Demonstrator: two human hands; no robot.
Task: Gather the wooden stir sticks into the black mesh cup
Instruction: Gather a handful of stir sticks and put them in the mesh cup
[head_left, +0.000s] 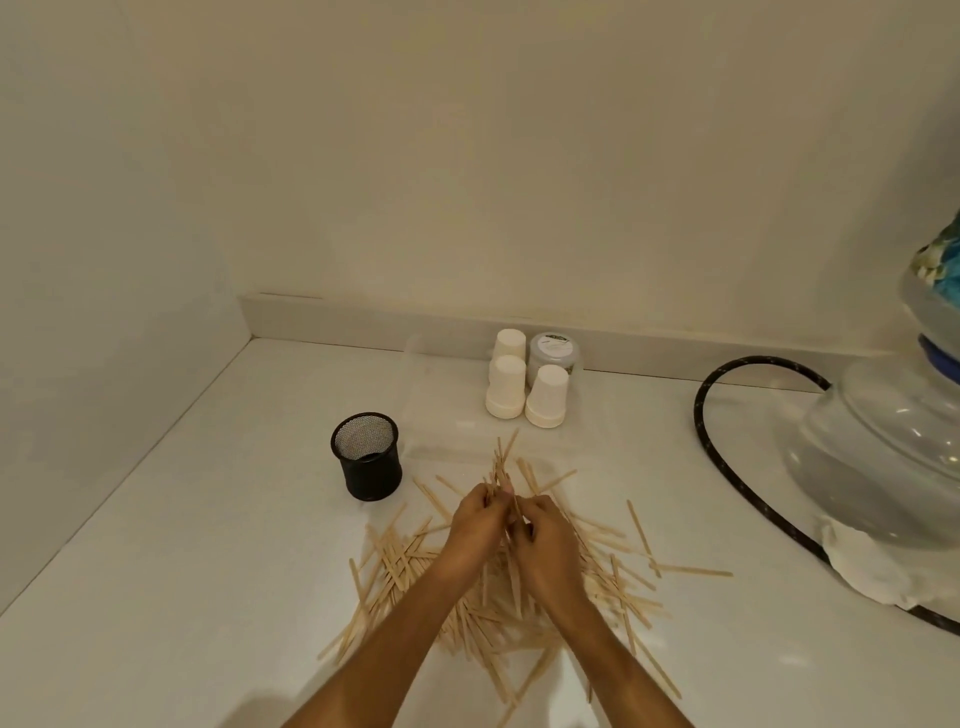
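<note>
Head view: you look down on a glossy white countertop in a cream-walled corner. Your left hand and right hand meet above a loose, criss-crossed heap of thin flat pale wooden stir sticks. Both hands are closed around a small upright bundle of sticks, whose tips poke up past your fingers. The round black wire-mesh cup stands upright just left of the heap and looks empty. Behind it, three upturned white paper cups stand near the wall, and a dark hose curves away on the right. The sticks look light, stiff and slippery, so pinch the bundle near its middle, ends aligned.
</note>
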